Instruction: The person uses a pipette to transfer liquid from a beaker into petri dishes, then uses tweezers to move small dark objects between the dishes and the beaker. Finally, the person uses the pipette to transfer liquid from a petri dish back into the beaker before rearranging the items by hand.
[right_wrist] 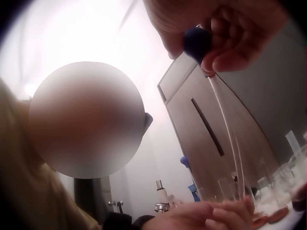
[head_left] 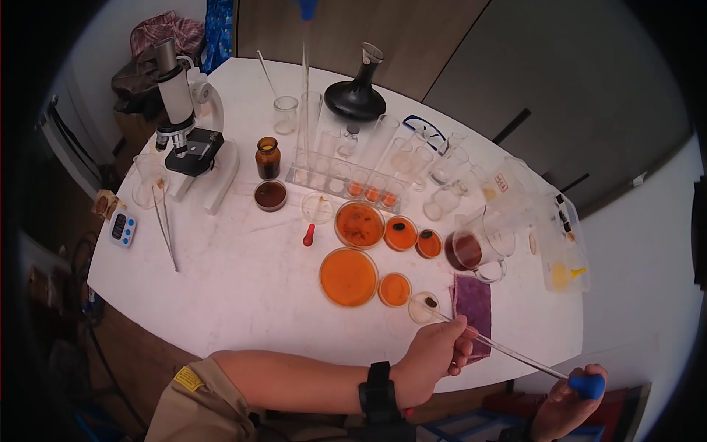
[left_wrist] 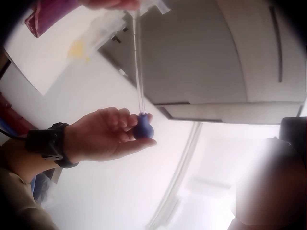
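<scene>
A long glass pipette (head_left: 519, 355) with a blue rubber bulb (head_left: 588, 387) slants across the table's front right. My left hand (head_left: 431, 357) pinches its glass tube near the lower end. At the other end, the fingers and thumb of my right hand (head_left: 561, 414) curl round the bulb, which also shows in the left wrist view, bulb (left_wrist: 143, 128). The pipette's tip overlaps a small clear petri dish (head_left: 420, 312) holding a dark lump (head_left: 431, 302). Beside that dish lies a small orange petri dish (head_left: 395, 289). Under the tube is a purple cloth (head_left: 473, 306).
Large orange dishes (head_left: 347, 277) lie mid-table before a test tube rack (head_left: 342, 183). A beaker of dark red liquid (head_left: 465, 252) stands right, near a plastic tray (head_left: 563, 250). A microscope (head_left: 193, 140), tweezers (head_left: 166, 236) and timer (head_left: 122, 227) are left. A black decanter (head_left: 355, 99) stands behind.
</scene>
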The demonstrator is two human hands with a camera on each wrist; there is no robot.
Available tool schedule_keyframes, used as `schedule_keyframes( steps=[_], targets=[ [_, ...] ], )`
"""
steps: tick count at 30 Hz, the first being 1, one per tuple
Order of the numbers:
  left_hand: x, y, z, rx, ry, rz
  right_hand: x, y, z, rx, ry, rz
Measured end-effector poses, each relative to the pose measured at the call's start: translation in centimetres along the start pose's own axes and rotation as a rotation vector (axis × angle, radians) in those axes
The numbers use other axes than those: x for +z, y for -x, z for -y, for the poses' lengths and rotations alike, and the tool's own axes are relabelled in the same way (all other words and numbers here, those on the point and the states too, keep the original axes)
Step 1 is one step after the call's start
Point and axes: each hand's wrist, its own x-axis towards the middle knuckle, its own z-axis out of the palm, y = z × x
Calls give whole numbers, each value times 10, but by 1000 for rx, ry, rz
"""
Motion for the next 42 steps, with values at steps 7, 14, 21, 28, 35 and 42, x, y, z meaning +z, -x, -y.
schedule_keyframes(
  steps=[7,14,21,28,35,42],
  targets=[
    [3,2,-1,-6,3,-30,12,-1,-5,-154,92,-43],
    [0,0,2,19,25,-48,16,-4,-5,-190,144,-45],
    [0,1,-9,22,43,-41,26,-6,-2,-218,138,-60],
    [0,-3,-11,18,34,-67,17,-3,-15,-209,223,-154],
    [-3,-6,-8,-16,37,-89,20,-8,-15,-270,244,-87],
    [-1,-3,-10,-22,42,-118,26,-12,-17,-307,300,-127]
  ],
)
